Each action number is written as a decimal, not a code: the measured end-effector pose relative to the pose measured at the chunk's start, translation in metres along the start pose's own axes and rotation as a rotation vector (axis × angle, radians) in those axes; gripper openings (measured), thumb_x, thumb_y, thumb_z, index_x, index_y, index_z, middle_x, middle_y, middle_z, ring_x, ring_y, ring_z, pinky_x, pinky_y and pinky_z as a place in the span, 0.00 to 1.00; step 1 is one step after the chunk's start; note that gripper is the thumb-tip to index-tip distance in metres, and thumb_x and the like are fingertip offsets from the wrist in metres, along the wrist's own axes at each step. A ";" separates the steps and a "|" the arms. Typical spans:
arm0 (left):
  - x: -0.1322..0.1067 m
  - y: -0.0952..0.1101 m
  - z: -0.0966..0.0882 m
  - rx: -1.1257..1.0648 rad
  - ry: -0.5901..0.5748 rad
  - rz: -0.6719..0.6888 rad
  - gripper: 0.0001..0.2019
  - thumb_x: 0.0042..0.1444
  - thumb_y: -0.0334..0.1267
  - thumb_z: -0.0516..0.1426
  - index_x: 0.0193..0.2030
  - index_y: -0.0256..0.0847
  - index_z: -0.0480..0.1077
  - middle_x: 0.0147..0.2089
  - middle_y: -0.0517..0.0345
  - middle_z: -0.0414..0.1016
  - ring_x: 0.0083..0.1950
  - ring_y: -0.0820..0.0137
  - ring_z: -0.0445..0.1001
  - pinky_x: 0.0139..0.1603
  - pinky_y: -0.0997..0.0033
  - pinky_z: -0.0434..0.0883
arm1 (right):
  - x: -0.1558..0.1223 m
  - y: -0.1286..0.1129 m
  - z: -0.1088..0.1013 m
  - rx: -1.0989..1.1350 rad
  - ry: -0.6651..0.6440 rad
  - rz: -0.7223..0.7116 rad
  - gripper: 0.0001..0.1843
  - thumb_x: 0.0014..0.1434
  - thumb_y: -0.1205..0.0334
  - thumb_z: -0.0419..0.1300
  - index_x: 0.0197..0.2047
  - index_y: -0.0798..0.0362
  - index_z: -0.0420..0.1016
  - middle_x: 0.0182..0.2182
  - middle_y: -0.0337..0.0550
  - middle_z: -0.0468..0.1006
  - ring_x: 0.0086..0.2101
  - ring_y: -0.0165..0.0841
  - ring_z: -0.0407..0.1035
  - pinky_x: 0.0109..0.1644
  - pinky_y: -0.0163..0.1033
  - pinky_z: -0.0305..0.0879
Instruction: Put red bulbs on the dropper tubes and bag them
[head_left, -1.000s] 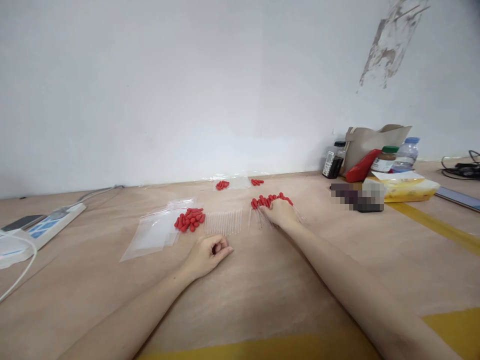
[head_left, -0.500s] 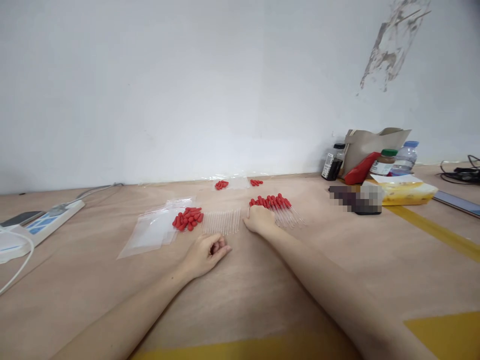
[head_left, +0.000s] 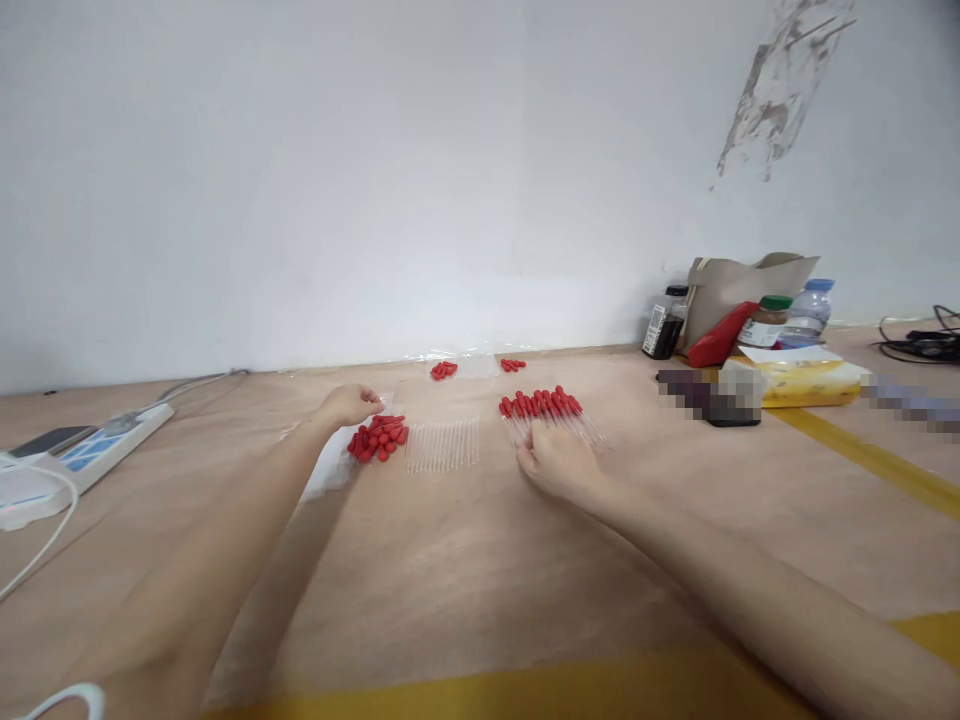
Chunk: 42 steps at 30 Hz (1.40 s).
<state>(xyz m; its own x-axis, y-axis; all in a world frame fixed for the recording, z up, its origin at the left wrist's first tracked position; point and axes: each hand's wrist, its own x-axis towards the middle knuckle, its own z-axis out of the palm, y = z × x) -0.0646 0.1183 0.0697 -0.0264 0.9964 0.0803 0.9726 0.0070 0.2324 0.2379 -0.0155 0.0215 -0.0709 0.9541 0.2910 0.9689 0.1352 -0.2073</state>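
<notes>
My left hand (head_left: 351, 404) reaches over the left side, its fingers pinched at the upper edge of a clear zip-lock bag (head_left: 330, 465); the forearm hides much of the bags there. Beside it lies a pile of red rubber bulbs (head_left: 379, 438). To the right of the pile, thin clear tubes (head_left: 442, 445) lie side by side in a row. My right hand (head_left: 559, 458) is closed over the clear stems of several droppers with red bulbs (head_left: 541, 402), laid in a row. Its fingertips are partly hidden, so what they grip cannot be made out.
Two small groups of red bulbs (head_left: 443, 371) lie by the wall with clear plastic. At left are a power strip (head_left: 120, 440) and a phone (head_left: 52, 440). Bottles (head_left: 664, 325), a grey bag (head_left: 742, 285) and a yellow tissue pack (head_left: 810, 380) stand at right.
My left hand has moved forward and left, from in front of the tubes to the bags. My right hand has shifted right and slightly nearer, uncovering the leftmost droppers.
</notes>
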 end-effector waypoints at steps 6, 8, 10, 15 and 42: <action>0.024 0.000 0.012 0.039 -0.102 -0.066 0.07 0.37 0.41 0.58 0.21 0.39 0.72 0.27 0.53 0.75 0.32 0.63 0.72 0.30 0.74 0.63 | -0.031 0.026 -0.001 0.125 0.076 0.005 0.10 0.56 0.59 0.47 0.31 0.53 0.66 0.25 0.44 0.73 0.26 0.34 0.66 0.29 0.36 0.53; 0.028 -0.002 0.014 0.045 -0.112 -0.077 0.08 0.37 0.41 0.58 0.19 0.38 0.71 0.26 0.52 0.75 0.32 0.63 0.72 0.30 0.73 0.64 | -0.035 0.029 0.001 0.189 0.094 -0.016 0.10 0.57 0.59 0.47 0.31 0.53 0.65 0.25 0.42 0.73 0.25 0.32 0.65 0.28 0.35 0.52; 0.029 -0.003 0.015 0.045 -0.120 -0.084 0.09 0.37 0.42 0.58 0.18 0.38 0.70 0.25 0.52 0.74 0.31 0.63 0.71 0.30 0.73 0.64 | -0.037 0.030 0.003 0.231 0.099 -0.039 0.10 0.57 0.59 0.47 0.31 0.54 0.64 0.25 0.42 0.72 0.24 0.31 0.64 0.28 0.34 0.52; 0.028 -0.003 0.019 0.028 -0.143 -0.106 0.09 0.35 0.41 0.59 0.14 0.39 0.68 0.18 0.56 0.70 0.27 0.64 0.70 0.26 0.73 0.63 | -0.040 0.033 0.008 0.258 0.114 -0.074 0.09 0.57 0.60 0.47 0.31 0.54 0.62 0.25 0.42 0.71 0.25 0.31 0.64 0.29 0.34 0.51; -0.132 0.070 0.099 -0.966 -0.104 0.451 0.12 0.55 0.43 0.52 0.41 0.37 0.66 0.34 0.54 0.73 0.35 0.69 0.74 0.40 0.66 0.70 | -0.022 0.006 0.024 0.538 0.268 -0.325 0.10 0.60 0.63 0.46 0.37 0.53 0.69 0.31 0.42 0.74 0.32 0.30 0.67 0.40 0.36 0.57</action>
<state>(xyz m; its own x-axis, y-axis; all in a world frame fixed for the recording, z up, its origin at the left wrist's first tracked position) 0.0300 -0.0047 -0.0201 0.3541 0.8929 0.2780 0.2916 -0.3878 0.8744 0.2396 -0.0292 -0.0089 -0.2097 0.7526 0.6242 0.6507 0.5839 -0.4854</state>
